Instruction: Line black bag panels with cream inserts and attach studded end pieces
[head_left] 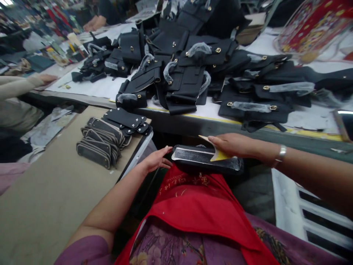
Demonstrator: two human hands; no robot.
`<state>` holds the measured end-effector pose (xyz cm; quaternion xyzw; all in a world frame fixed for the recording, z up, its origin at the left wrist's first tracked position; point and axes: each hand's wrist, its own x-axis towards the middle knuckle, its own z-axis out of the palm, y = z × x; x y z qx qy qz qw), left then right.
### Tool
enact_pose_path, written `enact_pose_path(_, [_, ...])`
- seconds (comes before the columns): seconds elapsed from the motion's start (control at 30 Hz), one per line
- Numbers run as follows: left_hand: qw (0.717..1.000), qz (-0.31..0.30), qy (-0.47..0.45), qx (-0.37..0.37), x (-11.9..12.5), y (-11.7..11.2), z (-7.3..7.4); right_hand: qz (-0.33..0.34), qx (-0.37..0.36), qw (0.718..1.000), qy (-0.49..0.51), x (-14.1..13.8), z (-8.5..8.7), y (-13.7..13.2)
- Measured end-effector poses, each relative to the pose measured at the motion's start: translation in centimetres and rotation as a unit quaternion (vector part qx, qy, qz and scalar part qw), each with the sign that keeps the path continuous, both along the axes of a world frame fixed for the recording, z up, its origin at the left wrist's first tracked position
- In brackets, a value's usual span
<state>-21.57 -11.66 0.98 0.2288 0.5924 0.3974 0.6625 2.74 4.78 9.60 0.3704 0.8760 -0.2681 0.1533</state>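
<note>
A black bag (237,166) rests on my lap with its narrow side up, showing a long dark strip with pale edges. My left hand (157,159) is at the bag's left end, fingers stretched out and apart, at or near its corner. Above the bag's right half, my right hand (227,143) grips a flat, pale yellow scraper-like piece (220,156), pointed at one end. The lower edge of that piece lies over the strip. Whether it presses on the strip I cannot tell.
Stacked black leather pieces with light edges (95,152) lie on a brown board (63,184) at left. Many black handbags (184,81) with plastic-wrapped handles cover the white-topped table ahead. A co-worker's arm (22,85) reaches in at far left. A white slatted stool (289,206) stands at right.
</note>
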Motion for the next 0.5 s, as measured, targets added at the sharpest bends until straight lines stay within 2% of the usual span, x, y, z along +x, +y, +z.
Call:
enact_pose_path(0.07, [0.995, -0.025, -0.096, -0.005, 0.7, -0.2, 0.6, -0.075, -0.152, 0.984, 0.055, 2.1, -0.1, -1.4])
enact_pose_path(0.13, [0.986, -0.02, -0.163, 0.002, 1.5, 0.0, 0.8, -0.142, -0.333, 0.923, 0.132, 3.7, -0.9, -3.3])
enact_pose_path(0.2, [0.98, 0.005, -0.198, 0.014, 2.1, 0.5, 0.6, -0.194, -0.444, 0.853, 0.193, 4.5, -2.1, -5.4])
enact_pose_path(0.23, [0.978, 0.018, -0.208, 0.02, 2.2, 0.7, 0.4, -0.215, -0.461, 0.835, 0.209, 4.6, -2.7, -6.4])
enact_pose_path(0.27, [0.976, 0.03, -0.213, 0.025, 2.4, 1.0, 0.1, -0.23, -0.457, 0.831, 0.219, 4.4, -3.3, -7.4])
enact_pose_path(0.4, [0.969, 0.082, -0.224, 0.059, 2.9, 1.7, -1.3, -0.262, -0.382, 0.858, 0.222, 2.1, -5.9, -10.0])
enact_pose_path(0.5, [0.957, 0.124, -0.24, 0.107, 3.3, 2.0, -2.3, -0.294, -0.362, 0.848, 0.252, -0.3, -7.5, -11.2])
